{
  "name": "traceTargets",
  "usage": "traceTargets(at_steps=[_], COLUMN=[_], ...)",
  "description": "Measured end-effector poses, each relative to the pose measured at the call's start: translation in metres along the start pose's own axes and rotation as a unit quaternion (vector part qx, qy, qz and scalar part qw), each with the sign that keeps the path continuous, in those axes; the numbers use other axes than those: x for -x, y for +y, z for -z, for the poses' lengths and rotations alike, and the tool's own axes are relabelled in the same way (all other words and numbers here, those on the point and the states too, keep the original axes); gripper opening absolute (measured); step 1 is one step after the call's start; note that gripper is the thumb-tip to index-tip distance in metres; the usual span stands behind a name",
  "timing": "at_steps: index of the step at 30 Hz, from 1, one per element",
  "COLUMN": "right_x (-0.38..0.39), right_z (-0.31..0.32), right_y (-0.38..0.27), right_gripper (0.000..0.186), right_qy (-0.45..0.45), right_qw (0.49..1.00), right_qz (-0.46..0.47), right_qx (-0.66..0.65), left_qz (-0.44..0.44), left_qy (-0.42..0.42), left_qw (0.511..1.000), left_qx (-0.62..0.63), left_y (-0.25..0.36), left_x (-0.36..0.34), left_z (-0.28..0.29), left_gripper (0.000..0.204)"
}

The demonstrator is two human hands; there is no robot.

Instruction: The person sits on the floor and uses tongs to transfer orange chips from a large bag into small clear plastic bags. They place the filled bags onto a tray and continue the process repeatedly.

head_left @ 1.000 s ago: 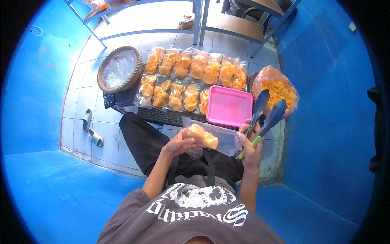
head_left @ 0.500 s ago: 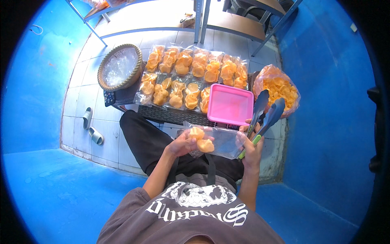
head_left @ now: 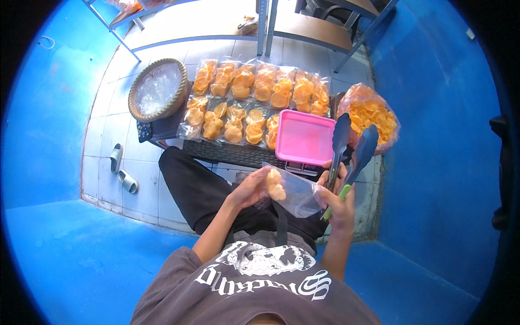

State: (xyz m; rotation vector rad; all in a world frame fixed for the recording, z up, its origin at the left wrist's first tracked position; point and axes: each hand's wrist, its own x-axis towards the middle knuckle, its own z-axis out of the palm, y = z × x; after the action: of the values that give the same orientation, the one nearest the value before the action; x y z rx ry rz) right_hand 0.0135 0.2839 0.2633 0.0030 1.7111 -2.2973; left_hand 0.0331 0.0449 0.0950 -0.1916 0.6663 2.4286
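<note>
Above my lap, a clear plastic bag [head_left: 299,197] stretches between my two hands. My left hand [head_left: 251,187] is closed on its left end, where a few orange crackers [head_left: 275,185] lie inside. My right hand [head_left: 341,208] pinches the bag's other end and also grips a pair of tongs [head_left: 345,189] with green handles and dark blue-grey tips, which point up and away from me. Just beyond the bag, a pink tray [head_left: 306,136] sits on a scale [head_left: 301,167], partly hidden by my fingers.
Filled cracker bags [head_left: 235,126] lie in two rows on a dark woven table [head_left: 219,152]. A basket of clear bags [head_left: 158,90] stands at the left, a large bag of loose crackers [head_left: 374,122] at the right. Slippers [head_left: 128,181] rest on the tiles; blue walls flank me.
The bag has tilted, its right end lower, and the crackers now sit upright against its left end. My left hand has shifted slightly right and up; the tongs have turned a little.
</note>
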Motion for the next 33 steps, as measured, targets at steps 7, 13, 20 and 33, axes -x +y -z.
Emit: traceTargets(at_steps=[7,13,20,33], right_x=[0.002,0.004,-0.008,-0.007], right_z=[-0.011,-0.011,-0.023,-0.016], right_y=[0.010,0.005,0.011,0.029], right_gripper=[0.053,0.048,0.039,0.044], right_qy=[0.075,0.034,-0.045,-0.015], right_qw=[0.986,0.992,0.933,0.961], right_qz=[0.048,0.061,0.127,0.076], right_qx=[0.139,0.106,0.334,0.265], left_qz=[-0.047,-0.116,-0.164,-0.171], left_qy=[0.032,0.123,0.120,0.169], left_qw=[0.996,0.985,0.979,0.971], left_qx=[0.066,0.026,-0.022,-0.007], left_y=[-0.009,0.009,0.022,0.019], left_x=[-0.006,-0.002,0.003,0.006], left_z=[0.006,0.017,0.018,0.021], left_gripper=[0.035,0.036,0.038,0.040])
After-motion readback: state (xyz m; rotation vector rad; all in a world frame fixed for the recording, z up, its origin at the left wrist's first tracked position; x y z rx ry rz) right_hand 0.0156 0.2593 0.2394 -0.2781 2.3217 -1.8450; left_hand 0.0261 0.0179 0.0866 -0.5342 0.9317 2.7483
